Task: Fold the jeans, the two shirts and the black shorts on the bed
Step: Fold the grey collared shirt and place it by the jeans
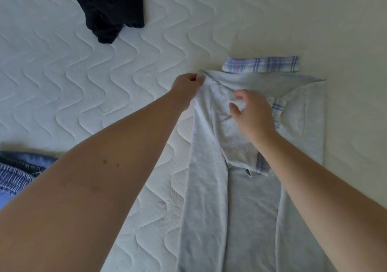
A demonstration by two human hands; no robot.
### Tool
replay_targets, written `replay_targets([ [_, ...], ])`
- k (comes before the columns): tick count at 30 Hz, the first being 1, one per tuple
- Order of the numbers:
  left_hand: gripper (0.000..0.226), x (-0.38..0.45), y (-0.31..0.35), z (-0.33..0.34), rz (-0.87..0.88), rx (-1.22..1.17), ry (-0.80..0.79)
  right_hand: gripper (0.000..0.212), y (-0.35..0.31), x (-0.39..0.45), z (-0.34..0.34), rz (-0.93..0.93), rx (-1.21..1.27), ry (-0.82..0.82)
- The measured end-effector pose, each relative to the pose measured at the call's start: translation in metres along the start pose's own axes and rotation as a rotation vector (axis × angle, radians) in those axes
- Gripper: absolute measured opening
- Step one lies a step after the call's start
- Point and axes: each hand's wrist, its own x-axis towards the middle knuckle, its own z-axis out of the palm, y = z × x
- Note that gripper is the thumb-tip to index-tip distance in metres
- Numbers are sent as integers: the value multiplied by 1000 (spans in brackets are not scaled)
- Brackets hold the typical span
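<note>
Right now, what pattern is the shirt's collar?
Blue and lilac plaid on white collar, seen from the head view.

No writing, label, brand or number can be read anywhere. The grey shirt (240, 209) shows only plaid trim. The black shorts (111, 10) carry only unreadable pale marks.

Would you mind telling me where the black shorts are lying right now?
In the head view, the black shorts lie crumpled on the mattress at the upper left, beyond the left hand and apart from the grey shirt.
</note>
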Motion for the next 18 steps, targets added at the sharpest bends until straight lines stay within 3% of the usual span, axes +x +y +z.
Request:
replay_targets([
  [4, 20, 15, 5, 0, 9, 101, 16, 46, -4, 28, 6, -19, -253, -144],
  [7, 22, 22, 12, 0, 64, 90, 13, 39, -3, 43, 8, 16, -448, -192],
  [9, 23, 27, 16, 2, 91, 132, 31, 29, -1, 51, 5, 52, -446, -157],
  [13, 29, 31, 15, 8, 108, 217, 84, 33, 7, 54, 6, 97, -313, -166],
  [18, 33, 30, 18, 6, 96, 241, 41, 30, 15, 55, 6, 55, -344, -184],
])
